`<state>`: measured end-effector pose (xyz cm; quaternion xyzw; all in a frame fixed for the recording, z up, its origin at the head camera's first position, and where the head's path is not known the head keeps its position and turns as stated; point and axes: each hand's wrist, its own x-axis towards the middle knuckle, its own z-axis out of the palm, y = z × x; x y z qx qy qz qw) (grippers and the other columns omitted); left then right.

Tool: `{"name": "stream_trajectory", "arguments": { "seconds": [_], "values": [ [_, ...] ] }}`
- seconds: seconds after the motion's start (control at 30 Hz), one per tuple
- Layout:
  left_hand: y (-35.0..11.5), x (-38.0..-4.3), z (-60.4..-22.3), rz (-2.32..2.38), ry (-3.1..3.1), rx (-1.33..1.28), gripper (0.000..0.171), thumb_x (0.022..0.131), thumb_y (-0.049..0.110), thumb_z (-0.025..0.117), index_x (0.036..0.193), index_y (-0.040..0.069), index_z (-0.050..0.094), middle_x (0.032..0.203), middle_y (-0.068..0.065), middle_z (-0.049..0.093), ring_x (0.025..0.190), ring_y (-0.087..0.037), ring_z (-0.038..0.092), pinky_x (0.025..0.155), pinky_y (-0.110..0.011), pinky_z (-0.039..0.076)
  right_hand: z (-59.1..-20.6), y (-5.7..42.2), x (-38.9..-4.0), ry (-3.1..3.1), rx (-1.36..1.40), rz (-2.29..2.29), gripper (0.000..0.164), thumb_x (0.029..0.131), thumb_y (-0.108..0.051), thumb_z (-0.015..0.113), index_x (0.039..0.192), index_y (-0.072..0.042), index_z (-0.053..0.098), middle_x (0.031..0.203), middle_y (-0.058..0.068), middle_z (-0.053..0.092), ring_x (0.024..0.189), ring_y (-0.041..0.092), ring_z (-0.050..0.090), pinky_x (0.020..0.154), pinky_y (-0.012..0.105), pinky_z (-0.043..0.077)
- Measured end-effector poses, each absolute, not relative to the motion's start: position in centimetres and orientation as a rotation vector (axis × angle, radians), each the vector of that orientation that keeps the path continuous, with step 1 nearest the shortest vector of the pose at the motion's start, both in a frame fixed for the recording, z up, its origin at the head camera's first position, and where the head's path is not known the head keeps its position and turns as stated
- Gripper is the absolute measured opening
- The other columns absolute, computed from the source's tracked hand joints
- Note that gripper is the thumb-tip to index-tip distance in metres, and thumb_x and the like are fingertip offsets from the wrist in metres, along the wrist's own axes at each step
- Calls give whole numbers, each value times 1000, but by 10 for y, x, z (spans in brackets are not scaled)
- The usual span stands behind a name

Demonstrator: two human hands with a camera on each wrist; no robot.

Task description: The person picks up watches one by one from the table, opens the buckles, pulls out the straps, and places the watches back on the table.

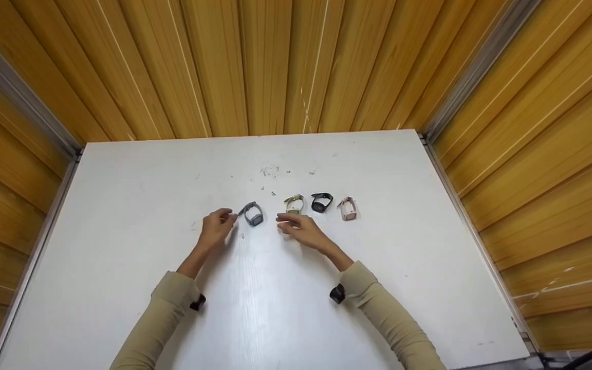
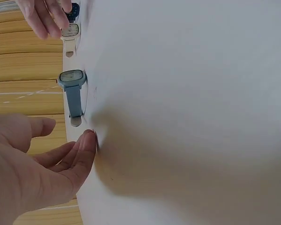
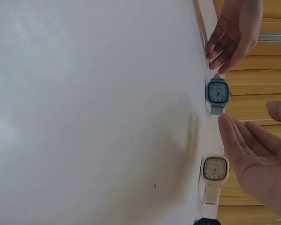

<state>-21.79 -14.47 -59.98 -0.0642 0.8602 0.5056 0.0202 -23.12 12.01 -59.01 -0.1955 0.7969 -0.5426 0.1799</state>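
Four wristwatches lie in a row on the white table point(image 1: 121, 205): a grey-blue one point(image 1: 253, 214), a cream one point(image 1: 294, 204), a black one point(image 1: 321, 202) and a pale pink one point(image 1: 348, 208). My left hand point(image 1: 226, 217) is open with relaxed fingers. Its fingertips point(image 2: 89, 138) rest on the table just short of the strap end of the grey-blue watch point(image 2: 72, 79). My right hand point(image 1: 285, 222) is open with straight fingers and holds nothing. It hovers in front of the cream watch point(image 3: 215, 168), between it and the grey-blue watch point(image 3: 217, 91).
Small specks of debris point(image 1: 270, 172) lie on the table behind the watches. Wooden slat walls point(image 1: 275, 61) enclose the table at the back and on both sides. Bare tabletop spreads to the left, right and front of the row.
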Motion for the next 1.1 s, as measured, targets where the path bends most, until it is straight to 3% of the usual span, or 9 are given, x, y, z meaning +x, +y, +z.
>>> {"name": "stream_trajectory", "arguments": {
  "seconds": [0.23,0.47,0.67,0.83,1.1],
  "values": [
    [-134,-225,-600,1601,2616,-244,39,100,10,59,129,-16,60,112,-31,70,93,-34,74,77,-28,61,-599,88,-237,2173,-402,-1564,52,108,-16,50,151,9,38,156,28,43,147,41,41,123,45,39],
    [-126,-231,-603,1640,2617,-260,30,97,7,64,118,-14,67,100,-27,73,82,-28,72,66,-18,54,-607,73,-239,2082,-376,-1677,50,107,-8,48,149,16,35,152,33,44,146,43,42,125,46,35],
    [-121,-231,-604,1650,2602,-256,27,96,6,65,116,-12,68,99,-25,73,80,-26,72,63,-16,52,-613,70,-234,2052,-374,-1744,48,105,-6,50,145,19,39,149,35,47,142,44,45,123,46,37],
    [-117,-228,-603,1679,2574,-274,28,95,5,66,117,-12,66,101,-27,74,78,-22,73,64,-17,57,-614,72,-231,2022,-317,-1768,49,105,-8,51,145,17,41,149,34,48,142,43,47,122,45,39],
    [-110,-225,-602,1721,2471,-293,33,96,5,64,125,-10,61,105,-26,72,83,-21,72,75,-30,64,-615,77,-230,1997,-190,-1831,53,100,-9,58,144,15,45,145,33,53,137,40,53,116,40,47]
  ]
}}
